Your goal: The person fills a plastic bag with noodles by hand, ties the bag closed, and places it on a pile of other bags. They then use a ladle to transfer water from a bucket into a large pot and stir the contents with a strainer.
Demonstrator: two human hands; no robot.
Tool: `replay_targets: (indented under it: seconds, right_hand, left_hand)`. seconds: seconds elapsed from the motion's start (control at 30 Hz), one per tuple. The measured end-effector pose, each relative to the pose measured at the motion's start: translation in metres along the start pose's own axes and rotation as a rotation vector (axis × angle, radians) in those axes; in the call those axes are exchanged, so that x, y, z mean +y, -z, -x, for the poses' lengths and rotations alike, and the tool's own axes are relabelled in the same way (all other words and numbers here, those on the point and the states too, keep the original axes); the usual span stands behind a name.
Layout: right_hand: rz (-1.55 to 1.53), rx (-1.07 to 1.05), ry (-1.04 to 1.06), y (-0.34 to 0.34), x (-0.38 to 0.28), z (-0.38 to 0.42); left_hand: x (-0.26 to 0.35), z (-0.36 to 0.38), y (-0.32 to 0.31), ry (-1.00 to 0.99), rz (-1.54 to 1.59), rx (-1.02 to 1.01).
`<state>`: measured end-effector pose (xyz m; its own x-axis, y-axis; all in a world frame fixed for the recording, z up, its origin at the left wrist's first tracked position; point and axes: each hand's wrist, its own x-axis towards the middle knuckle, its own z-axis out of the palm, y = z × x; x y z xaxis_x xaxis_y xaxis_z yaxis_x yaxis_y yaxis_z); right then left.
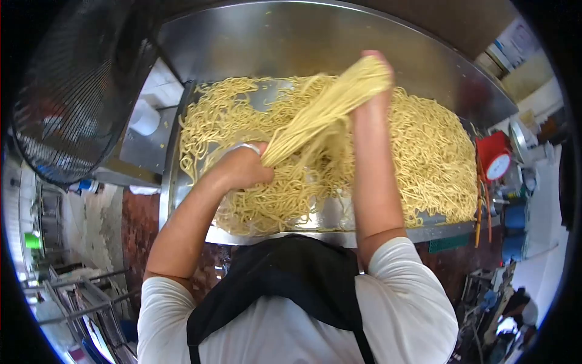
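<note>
Thick yellow noodles (433, 158) lie spread in a loose layer over a steel table (267, 97) with a raised back wall. A long bundle of noodles (327, 112) is stretched in the air between both hands. My left hand (247, 165), low and left of centre, is closed round its lower end, with a white band at the hand. My right hand (379, 73) is raised near the back wall and closed on the upper end, mostly covered by the strands. More strands hang below the bundle, blurred.
At the left stand a large wire-guarded fan (66, 103) and a white container (144, 117). A red dial scale (494, 159) is beside the table's right end, near thin sticks (478, 212). Metal racks (85, 303) stand at lower left.
</note>
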<state>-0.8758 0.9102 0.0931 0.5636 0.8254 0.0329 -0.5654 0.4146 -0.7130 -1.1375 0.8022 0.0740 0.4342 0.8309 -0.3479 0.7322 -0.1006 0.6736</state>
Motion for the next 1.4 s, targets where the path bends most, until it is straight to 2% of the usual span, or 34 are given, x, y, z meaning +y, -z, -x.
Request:
replay_targets:
  seconds: [0.03, 0.07, 0.1, 0.13, 0.17, 0.2, 0.23, 0.27, 0.33, 0.37, 0.4, 0.47, 0.5, 0.53, 0.57, 0.63, 0.7, 0.77, 0.8, 0.87, 0.9, 0.93, 0.97, 1.0, 1.03, 1.07, 1.1, 1.13, 1.17, 1.2, 1.27, 1.3, 1.37, 1.4]
  right_hand:
    - [-0.071, 0.003, -0.088, 0.003, -0.016, -0.017]
    - [-0.043, -0.086, 0.04, 0.006, -0.026, -0.022]
    - [0.06, -0.004, -0.012, 0.006, -0.045, -0.033]
    - [-0.002, -0.152, 0.078, 0.022, -0.055, -0.054]
    - [-0.035, -0.088, 0.077, 0.029, -0.071, -0.077]
    - [0.063, 0.01, 0.097, 0.021, -0.088, -0.08]
    - [0.047, 0.019, 0.05, 0.039, -0.099, -0.107]
    - [0.106, 0.013, 0.137, 0.056, -0.11, -0.137]
    - [0.179, 0.059, 0.07, 0.101, -0.139, -0.197]
    - [0.214, 0.08, 0.036, 0.123, -0.153, -0.227]
    - [0.214, 0.085, -0.034, 0.139, -0.156, -0.236]
    - [0.289, 0.04, -0.118, 0.161, -0.156, -0.234]
    - [0.286, 0.034, -0.125, 0.17, -0.144, -0.233]
    - [0.555, -0.113, -0.066, 0.187, -0.124, -0.231]
    - [0.819, -0.264, 0.0, 0.199, -0.107, -0.226]
    - [1.494, -0.343, -0.076, 0.204, -0.083, -0.205]
    - [2.024, -0.943, -0.3, 0.17, -0.067, -0.167]
    - [2.393, -1.285, -0.311, 0.152, -0.044, -0.149]
    - [2.393, -1.294, -0.305, 0.136, -0.038, -0.141]
    - [2.452, -1.335, -0.548, 0.097, -0.026, -0.121]
    - [2.715, -1.436, -0.4, 0.075, -0.01, -0.103]
    - [2.721, -1.552, -0.29, 0.065, 0.006, -0.106]
    - [2.645, -1.565, -0.17, 0.059, 0.017, -0.106]
    - [2.566, -1.579, -0.053, 0.047, 0.025, -0.099]
    - [2.41, -1.493, 0.054, 0.018, 0.031, -0.066]
    - [2.079, -1.527, 0.258, 0.01, 0.052, -0.046]
    - [1.74, -1.43, 0.163, -0.006, 0.07, -0.009]
    - [1.52, -1.422, 0.06, -0.026, 0.086, 0.031]
    - [1.411, -1.402, 0.003, -0.034, 0.108, 0.066]
    - [1.371, -1.383, 0.017, -0.034, 0.133, 0.096]
    - [1.384, -1.536, -0.545, -0.039, 0.141, 0.128]
    - [1.386, -1.529, -0.544, -0.035, 0.133, 0.131]
    - [1.872, -1.552, -0.37, -0.018, 0.108, 0.126]
    - [1.747, -1.526, -0.489, 0.014, 0.084, 0.118]
  left_hand:
    - [-0.005, 0.002, 0.004, -0.006, -0.143, 0.007]
    - [-0.01, 0.004, 0.008, -0.009, -0.285, 0.007]
    - [-0.016, 0.003, 0.012, 0.085, -0.417, 0.007]
    - [-0.026, 0.005, 0.016, 0.11, -0.412, 0.011]
    - [-0.037, 0.006, 0.021, 0.082, -0.46, 0.005]
    - [-0.044, 0.008, 0.025, 0.052, -0.511, -0.004]
    - [-0.048, 0.009, 0.027, 0.161, -0.571, -0.047]
    - [-0.058, 0.012, 0.029, 0.175, -0.573, -0.049]
    - [-0.083, 0.018, 0.031, 0.22, -0.771, -0.023]
    - [-0.068, 0.027, 0.038, 0.37, -0.769, -0.093]
    - [-0.081, 0.033, 0.036, 0.382, -0.766, -0.098]
    - [-0.116, 0.045, 0.036, 0.268, -0.733, 0.053]
    - [-0.116, 0.05, 0.036, 0.344, -0.784, -0.005]
    - [-0.114, 0.055, 0.035, 0.354, -0.78, -0.008]
    - [-0.109, 0.058, 0.035, 0.403, -0.824, -0.094]
    - [-0.086, 0.065, 0.037, 0.485, -0.85, -0.214]
    - [-0.08, 0.075, 0.039, 0.475, -0.83, -0.19]
    - [-0.081, 0.085, 0.041, 0.468, -0.808, -0.164]
    - [-0.085, 0.092, 0.043, 0.403, -0.733, -0.114]
    - [-0.095, 0.106, 0.043, 0.343, -0.647, -0.063]
    - [-0.101, 0.114, 0.042, 0.238, -0.415, 0.056]
    - [-0.104, 0.12, 0.041, 0.129, -0.184, 0.174]
    - [-0.102, 0.125, 0.04, 0.129, -0.18, 0.178]
    - [-0.098, 0.13, 0.042, 0.113, 0.172, 0.166]
    - [-0.093, 0.133, 0.042, 0.099, 0.352, 0.158]
    - [-0.088, 0.136, 0.043, 0.088, 0.532, 0.15]
    - [-0.081, 0.135, 0.044, 0.095, 0.651, 0.256]
    - [-0.076, 0.133, 0.043, 0.102, 0.77, 0.364]
    - [-0.072, 0.128, 0.039, 0.011, 0.891, 0.458]
    - [-0.071, 0.125, 0.039, 0.009, 0.899, 0.459]
    - [-0.07, 0.12, 0.043, -0.1, 0.96, 0.425]
    - [-0.065, 0.114, 0.037, -0.132, 0.973, 0.492]
    - [-0.063, 0.119, 0.038, -0.196, 1.012, 0.48]
    - [-0.059, 0.121, 0.037, -0.263, 1.057, 0.465]
